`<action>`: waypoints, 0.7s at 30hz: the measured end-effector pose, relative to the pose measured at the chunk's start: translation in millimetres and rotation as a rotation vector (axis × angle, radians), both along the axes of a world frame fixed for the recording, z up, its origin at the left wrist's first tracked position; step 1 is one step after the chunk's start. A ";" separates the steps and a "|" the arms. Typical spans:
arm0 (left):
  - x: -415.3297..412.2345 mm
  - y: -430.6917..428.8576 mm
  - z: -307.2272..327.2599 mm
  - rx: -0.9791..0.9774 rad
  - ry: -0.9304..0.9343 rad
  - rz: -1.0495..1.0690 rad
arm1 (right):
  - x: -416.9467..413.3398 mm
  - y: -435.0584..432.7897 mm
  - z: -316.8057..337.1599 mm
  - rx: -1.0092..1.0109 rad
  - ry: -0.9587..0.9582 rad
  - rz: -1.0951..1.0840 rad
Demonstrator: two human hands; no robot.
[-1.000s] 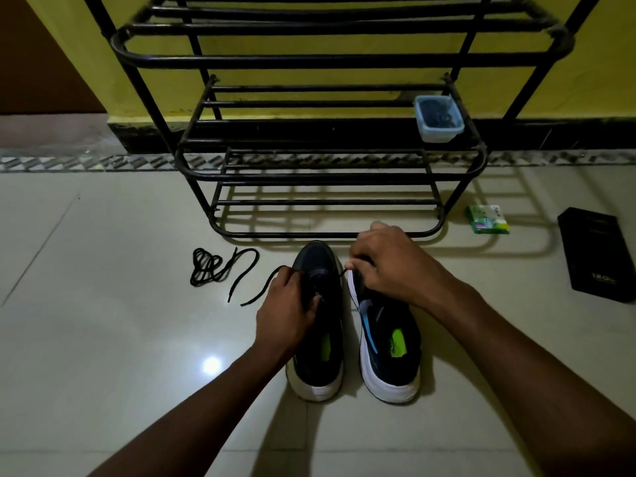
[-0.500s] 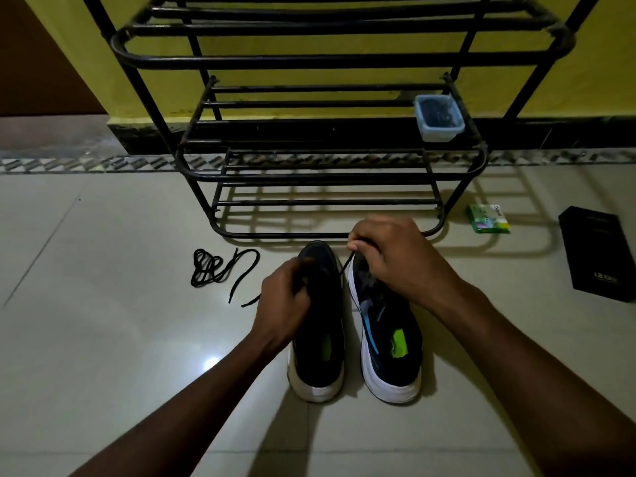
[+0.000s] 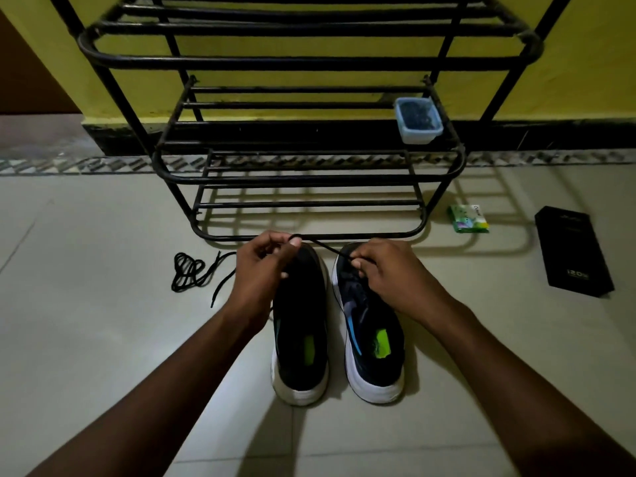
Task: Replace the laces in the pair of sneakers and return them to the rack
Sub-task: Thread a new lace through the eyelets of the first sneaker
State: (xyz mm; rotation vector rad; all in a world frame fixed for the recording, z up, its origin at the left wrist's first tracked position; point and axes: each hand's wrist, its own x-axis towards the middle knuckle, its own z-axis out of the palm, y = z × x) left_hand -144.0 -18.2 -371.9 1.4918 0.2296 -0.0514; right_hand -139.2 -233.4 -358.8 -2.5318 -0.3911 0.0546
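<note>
Sneakers [image 3: 299, 321] side by side on floor [image 3: 103, 339] just near of rack [image 3: 309, 63], not yet racked; lace [image 3: 323, 249] pinched taut between left hand [image 3: 261, 270] and right hand [image 3: 385, 273], threading apparently barely begun; loose lace [image 3: 187, 270] lying left.

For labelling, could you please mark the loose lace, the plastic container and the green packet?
loose lace [image 3: 187, 271]: head view, coiled bundle.
plastic container [image 3: 418, 136]: head view, front wall.
green packet [image 3: 468, 218]: head view, top face.
</note>
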 end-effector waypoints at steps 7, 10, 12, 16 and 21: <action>6.0 11.6 -7.0 -0.320 0.189 0.123 | -4.2 -3.5 -0.7 -0.223 0.111 -0.019; 7.4 15.2 -11.0 -0.386 0.247 0.139 | -4.7 -2.7 -0.9 -0.309 0.112 -0.003; 7.8 18.6 -15.3 -0.395 0.257 0.124 | -4.6 -2.0 -1.0 -0.341 0.104 -0.005; 6.7 23.1 -19.8 -0.437 0.249 0.143 | -3.0 -2.4 -1.5 -0.282 0.150 0.001; -6.6 22.4 -22.1 -0.183 0.236 0.066 | -4.9 0.5 -4.6 0.084 0.212 -0.126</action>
